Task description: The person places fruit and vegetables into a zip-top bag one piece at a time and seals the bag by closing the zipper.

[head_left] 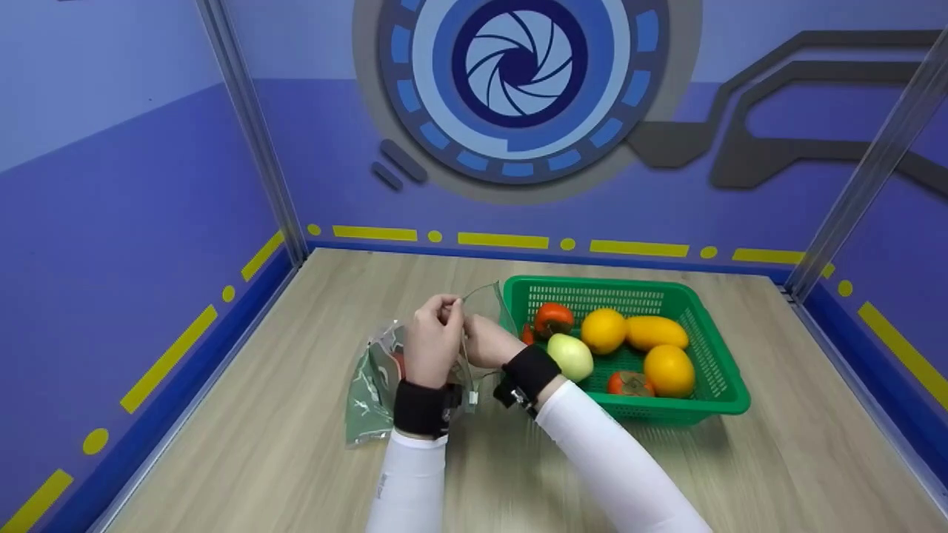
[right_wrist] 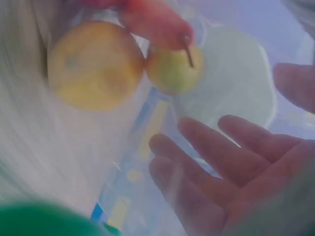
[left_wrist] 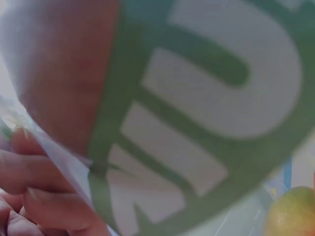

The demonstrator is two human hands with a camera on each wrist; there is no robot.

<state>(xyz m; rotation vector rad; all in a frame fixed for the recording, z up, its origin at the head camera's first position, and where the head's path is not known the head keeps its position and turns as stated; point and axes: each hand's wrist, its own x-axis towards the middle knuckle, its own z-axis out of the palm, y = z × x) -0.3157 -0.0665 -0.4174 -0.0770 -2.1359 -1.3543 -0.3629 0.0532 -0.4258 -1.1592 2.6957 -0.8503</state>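
Observation:
A clear plastic bag (head_left: pixel 372 385) with green print stands left of the basket, a reddish thing showing inside it. My left hand (head_left: pixel 432 342) pinches the upper edge of its film. Close beside it, my right hand (head_left: pixel 489 342) reaches behind the clear film at the bag's mouth. In the right wrist view its fingers (right_wrist: pixel 211 152) are spread and relaxed, apart from the thumb. Also in that view, through hazy film, appear a yellow-orange round fruit (right_wrist: pixel 96 66), a red stemmed thing (right_wrist: pixel 157 22) and a yellow-green fruit (right_wrist: pixel 174 69). Large white lettering (left_wrist: pixel 162 157) fills the left wrist view.
A green plastic basket (head_left: pixel 722 363) sits right of the hands. In it lie orange round fruits (head_left: pixel 669 371), an elongated yellow fruit (head_left: pixel 658 333), a pale green fruit (head_left: pixel 570 357) and red-orange persimmons (head_left: pixel 554 319). Blue panels (head_left: pixel 318 163) enclose the wooden table (head_left: pixel 274 414).

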